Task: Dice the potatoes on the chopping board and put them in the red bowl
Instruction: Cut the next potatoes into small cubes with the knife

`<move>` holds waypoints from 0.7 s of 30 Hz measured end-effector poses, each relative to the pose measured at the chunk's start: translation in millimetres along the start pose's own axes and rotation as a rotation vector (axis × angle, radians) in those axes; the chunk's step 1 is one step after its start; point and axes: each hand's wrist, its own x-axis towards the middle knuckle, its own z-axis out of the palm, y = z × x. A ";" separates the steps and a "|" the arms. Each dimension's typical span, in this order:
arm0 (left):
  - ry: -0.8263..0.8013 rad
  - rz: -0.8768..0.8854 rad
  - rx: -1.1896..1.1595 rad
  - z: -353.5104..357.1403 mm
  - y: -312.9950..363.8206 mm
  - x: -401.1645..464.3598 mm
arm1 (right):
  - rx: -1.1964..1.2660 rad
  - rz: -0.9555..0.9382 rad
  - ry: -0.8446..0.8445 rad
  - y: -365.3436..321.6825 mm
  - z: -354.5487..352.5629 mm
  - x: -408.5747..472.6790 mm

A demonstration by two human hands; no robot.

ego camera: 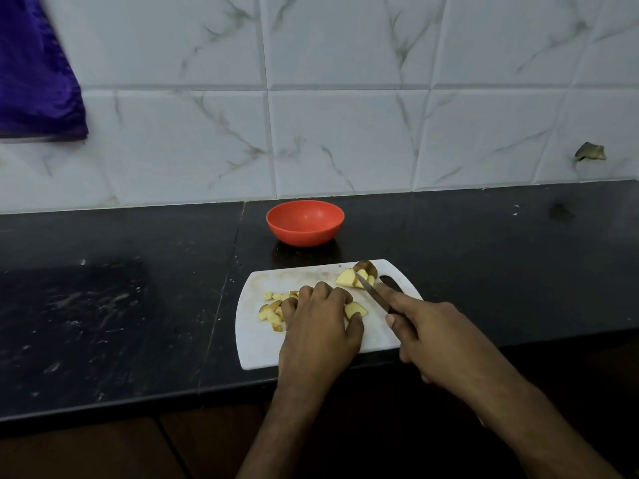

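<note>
A: Two hands over the white chopping board (262,350). Left hand (320,326) curled down on a potato piece (355,310), thumb against it.

B: Right hand (435,337)?

A: Wrapped round the knife (371,293) handle; blade tip lies against the larger potato chunks (349,278) at the board's far edge.

B: Diced output?

A: Small diced pieces (271,311) heaped on the board just left of the left hand. Red bowl (305,223) stands beyond the board on the black counter (121,305), nothing visible inside.

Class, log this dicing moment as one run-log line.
left hand holds potato piece | right hand grips knife | diced pieces on chopping board | red bowl empty
</note>
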 end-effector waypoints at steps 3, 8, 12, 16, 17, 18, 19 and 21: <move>-0.023 -0.006 -0.007 -1.8 -0.2 -0.2 | 0.022 0.026 -0.111 -4.5 -9.2 -5.5; -0.008 -0.003 -0.032 -3.0 -3.3 -2.4 | 0.066 0.062 -0.164 -11.2 -16.5 -5.9; -0.013 -0.019 -0.047 -2.4 -3.7 -0.8 | -0.022 0.039 -0.126 -13.2 -19.5 -1.6; 0.009 -0.036 -0.053 0.6 -5.7 0.1 | -0.055 0.047 -0.171 -16.8 -22.8 0.4; 0.015 -0.041 -0.054 1.0 -6.1 0.1 | -0.065 0.049 -0.190 -16.9 -22.8 1.8; 0.022 -0.043 -0.054 1.3 -6.1 0.6 | -0.072 0.053 -0.203 -17.4 -23.3 3.3; 0.026 -0.041 -0.051 1.3 -5.9 0.6 | -0.076 0.059 -0.211 -17.5 -23.3 4.7; 0.034 -0.036 -0.051 1.7 -5.5 0.7 | -0.082 0.061 -0.218 -18.7 -23.1 6.1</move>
